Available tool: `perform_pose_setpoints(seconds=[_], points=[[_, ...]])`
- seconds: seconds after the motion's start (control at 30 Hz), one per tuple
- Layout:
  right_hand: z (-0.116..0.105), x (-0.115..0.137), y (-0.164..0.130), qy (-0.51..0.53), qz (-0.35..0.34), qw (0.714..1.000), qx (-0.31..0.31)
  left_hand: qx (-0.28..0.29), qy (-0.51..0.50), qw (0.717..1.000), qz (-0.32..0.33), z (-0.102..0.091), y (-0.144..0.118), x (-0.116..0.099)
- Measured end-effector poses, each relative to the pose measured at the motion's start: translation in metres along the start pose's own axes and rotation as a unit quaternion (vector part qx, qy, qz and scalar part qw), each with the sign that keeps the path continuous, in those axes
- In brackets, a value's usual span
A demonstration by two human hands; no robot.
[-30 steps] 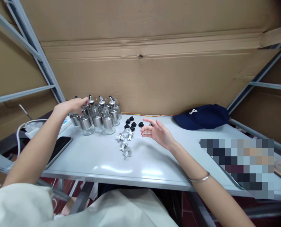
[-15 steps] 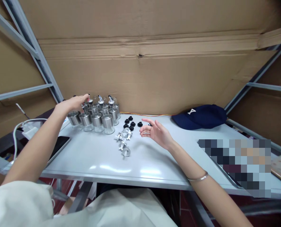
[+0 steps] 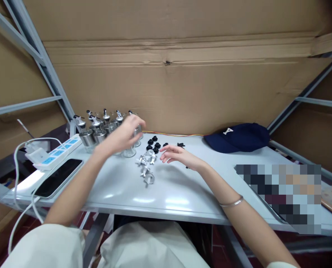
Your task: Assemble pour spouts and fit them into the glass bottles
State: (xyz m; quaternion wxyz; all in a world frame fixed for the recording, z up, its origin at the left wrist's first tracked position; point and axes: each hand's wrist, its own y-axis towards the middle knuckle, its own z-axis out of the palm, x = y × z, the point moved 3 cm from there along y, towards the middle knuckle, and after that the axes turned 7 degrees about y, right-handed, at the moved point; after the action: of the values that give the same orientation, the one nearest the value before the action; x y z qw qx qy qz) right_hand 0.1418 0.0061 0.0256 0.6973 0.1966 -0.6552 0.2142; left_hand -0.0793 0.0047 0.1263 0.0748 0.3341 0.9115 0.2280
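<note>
My left hand (image 3: 125,134), slightly blurred, is over the right side of a group of glass bottles with steel bands. Its thumb and fingers are apart, and I see nothing held between them. Pour spouts top several of these bottles, such as the front-left bottle (image 3: 87,138); the hand partly hides others. My right hand (image 3: 179,155) hovers above the table with loosely spread fingers, holding nothing. Beside its fingertips are several black stoppers (image 3: 150,142). Silvery-white spout parts (image 3: 145,170) lie in a loose cluster between the hands.
On the left lie a phone (image 3: 60,178) and a white power strip (image 3: 57,153) with cables. A navy cap (image 3: 240,138) rests at the back right, with a pixelated area in front of it. Cardboard (image 3: 166,93) walls the back, and metal shelf posts frame both sides.
My left hand has swung right from the left bottles, uncovering spouted bottles and the power strip. My right hand has turned palm downward and shifted slightly left.
</note>
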Motion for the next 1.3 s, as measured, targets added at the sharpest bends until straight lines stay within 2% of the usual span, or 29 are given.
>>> perform_pose_setpoints(seconds=[0.07,0.13,0.2,0.3,0.4,0.53,0.77,0.93,1.03,1.17,1.3], points=[[0.0,0.003,0.009,-0.05,-0.014,0.998,0.018,0.002,-0.085,0.995,0.052,0.03,0.008,-0.024],[0.0,0.003,0.017,-0.096,-0.038,0.994,0.027,0.021,-0.16,0.985,0.059,0.062,0.013,-0.034],[0.001,-0.001,0.025,-0.144,-0.051,0.988,0.027,0.064,-0.2,0.976,0.063,0.089,0.015,-0.037],[0.002,-0.011,0.031,-0.189,-0.075,0.979,0.012,0.058,-0.222,0.972,0.048,0.108,0.011,-0.033],[0.003,-0.018,0.031,-0.275,-0.128,0.953,-0.024,0.054,-0.21,0.975,0.041,0.114,0.004,-0.026],[0.002,-0.021,0.021,-0.415,-0.192,0.888,-0.057,0.064,-0.131,0.988,0.058,0.118,-0.003,-0.019],[-0.002,-0.017,0.012,-0.522,-0.114,0.842,-0.074,0.133,-0.01,0.99,0.034,0.119,-0.006,-0.017],[0.0,-0.013,0.011,-0.538,-0.111,0.831,-0.084,0.115,-0.035,0.993,0.021,0.117,-0.005,-0.017],[-0.001,-0.011,0.01,-0.542,-0.104,0.828,-0.101,0.049,-0.109,0.993,-0.005,0.117,-0.003,-0.019],[-0.003,-0.005,0.007,-0.531,-0.089,0.835,-0.116,-0.055,-0.254,0.964,-0.064,0.116,-0.003,-0.027],[-0.004,0.0,0.005,-0.489,-0.113,0.858,-0.111,-0.082,-0.329,0.936,-0.096,0.119,-0.004,-0.032]])
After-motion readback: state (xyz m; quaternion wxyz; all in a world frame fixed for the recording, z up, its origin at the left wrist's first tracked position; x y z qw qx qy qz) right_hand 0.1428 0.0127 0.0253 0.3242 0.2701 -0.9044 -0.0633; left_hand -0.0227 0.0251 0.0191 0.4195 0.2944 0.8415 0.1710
